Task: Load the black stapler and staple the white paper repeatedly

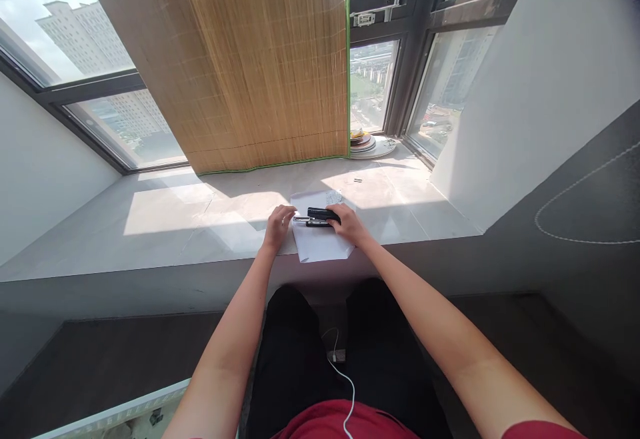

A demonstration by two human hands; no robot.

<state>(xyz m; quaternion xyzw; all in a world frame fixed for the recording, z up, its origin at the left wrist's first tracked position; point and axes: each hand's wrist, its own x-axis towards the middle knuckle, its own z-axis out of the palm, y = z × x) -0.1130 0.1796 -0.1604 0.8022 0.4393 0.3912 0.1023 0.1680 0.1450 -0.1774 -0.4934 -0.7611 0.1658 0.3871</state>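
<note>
A black stapler (316,213) lies sideways over white paper sheets (325,247) on the window ledge. My right hand (346,221) is closed around its right end. From its left end a silver metal piece sticks out, and the fingertips of my left hand (281,223) are closed at the tip of that piece. The paper reaches slightly over the ledge's front edge. Near its top right corner lies a small clear packet with a dark pattern (334,196); what is in it is too small to tell.
Behind the paper, a short strip of what look like staples (357,180) rests on the ledge (200,226). Stacked plates (373,148) stand in the back right corner. A bamboo blind (270,66) hangs before the window. A white cable (345,376) runs down between my legs.
</note>
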